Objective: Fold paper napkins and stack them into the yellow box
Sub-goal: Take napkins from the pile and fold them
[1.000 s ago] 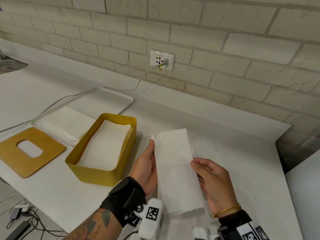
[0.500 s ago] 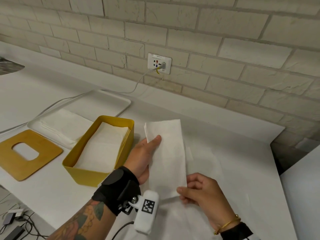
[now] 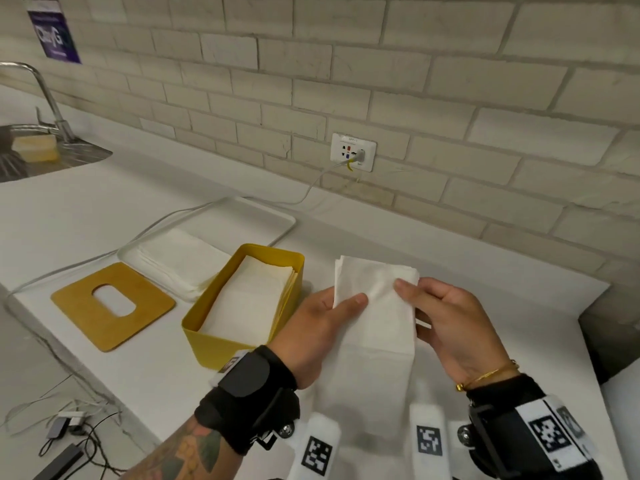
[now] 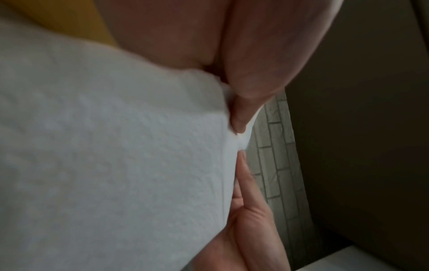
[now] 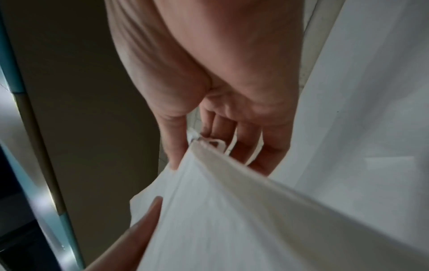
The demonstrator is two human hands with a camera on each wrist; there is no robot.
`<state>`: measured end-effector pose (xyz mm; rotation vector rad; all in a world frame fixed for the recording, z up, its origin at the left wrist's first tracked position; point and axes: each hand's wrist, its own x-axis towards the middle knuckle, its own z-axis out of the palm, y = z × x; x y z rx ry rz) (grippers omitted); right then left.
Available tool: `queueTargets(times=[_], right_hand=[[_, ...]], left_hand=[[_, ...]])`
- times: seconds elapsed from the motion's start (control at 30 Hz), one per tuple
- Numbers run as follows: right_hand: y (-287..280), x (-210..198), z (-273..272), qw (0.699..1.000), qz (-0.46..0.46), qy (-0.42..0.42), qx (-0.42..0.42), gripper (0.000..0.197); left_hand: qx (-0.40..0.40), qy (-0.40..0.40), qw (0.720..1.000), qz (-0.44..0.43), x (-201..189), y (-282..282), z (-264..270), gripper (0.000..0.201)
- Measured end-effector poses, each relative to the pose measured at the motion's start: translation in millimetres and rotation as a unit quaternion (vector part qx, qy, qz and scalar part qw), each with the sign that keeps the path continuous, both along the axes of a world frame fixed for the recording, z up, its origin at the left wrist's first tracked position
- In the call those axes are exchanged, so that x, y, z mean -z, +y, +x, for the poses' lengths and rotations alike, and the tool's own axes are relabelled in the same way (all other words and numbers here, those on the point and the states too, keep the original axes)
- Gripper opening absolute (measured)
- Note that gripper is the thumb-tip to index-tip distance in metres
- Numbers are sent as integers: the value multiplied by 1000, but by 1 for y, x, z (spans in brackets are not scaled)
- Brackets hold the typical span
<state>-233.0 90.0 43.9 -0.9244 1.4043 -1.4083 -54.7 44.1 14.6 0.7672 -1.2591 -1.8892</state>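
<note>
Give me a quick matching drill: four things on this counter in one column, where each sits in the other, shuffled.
Things:
1. folded white paper napkin
2. yellow rectangular box
3. flat wooden lid with an oval slot
4. white rectangular tray

Places:
A. behind the box, bearing loose napkins
B. flat on the counter, left of the box
C. pinched between left hand and right hand
D. open, a napkin stack inside

Pairs: 1-C, 2-D, 3-B, 4-A
</note>
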Motion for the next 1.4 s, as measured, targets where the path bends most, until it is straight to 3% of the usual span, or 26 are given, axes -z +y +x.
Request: queueTargets(times=[0.1,0.23,0.43,0.57,0.67,0.73,0.87,1.07,1.2,1.4], right_hand=[[-10,-2,7,999,-17,-20,25,21],[-15,-5,31,997,-17,-7,-81,30],[-58,-11,50,998,-41,17,-51,10],[-97,-16,54,995,-25,58,-75,2],[-124,-15,66,987,-18,137,-84,11],[-142,-11,79,976,-20,197,-86,16],[-174,2,101,948,-8,309,-75,8],[-190,24,126,891,45,445,-79,12],[-195,34,130,840,83,528,-96,15],[-194,38,137,796,97,589,-103,23]], left_hand=[[-33,-24,999,-12,-1,0,20,29],[-52,-55,997,-20,-9,1,49,27],[-36,-94,994,-31,-12,15,80,49],[-158,-160,972,-68,-14,19,111,60],[-230,-165,954,-93,-24,13,133,52],[-251,-230,929,-144,-25,6,143,38],[-255,-411,841,-242,-10,-17,155,18],[-157,-574,752,-284,7,-40,155,22],[-89,-647,695,-302,8,-50,161,26],[2,-693,647,-320,5,-58,162,26]])
